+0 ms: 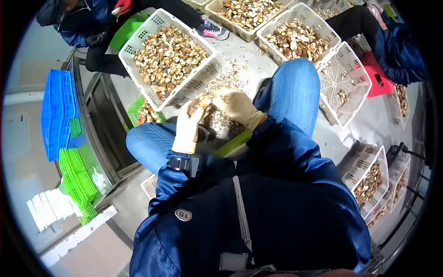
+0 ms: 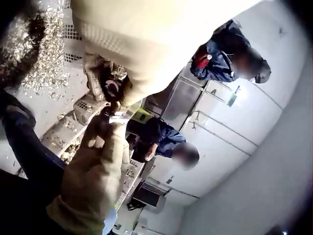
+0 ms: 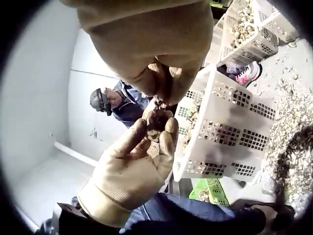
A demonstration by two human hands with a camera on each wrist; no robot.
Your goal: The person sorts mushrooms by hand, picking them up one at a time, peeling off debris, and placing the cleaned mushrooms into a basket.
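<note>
Both hands wear cream gloves and meet above the lap. In the head view the left hand grips a brown mushroom-like piece, and the right hand has its curled fingers against it. Seen from the right wrist, the left hand holds the dark, ragged piece between thumb and fingers, while the right hand pinches its upper end. From the left wrist, the left hand partly covers the piece; the right hand reaches it from below.
A white crate full of brown pieces stands ahead on the left, with a green basket beside it. Another filled crate and a sparsely filled one are on the right. Scraps litter the floor. Other people sit nearby.
</note>
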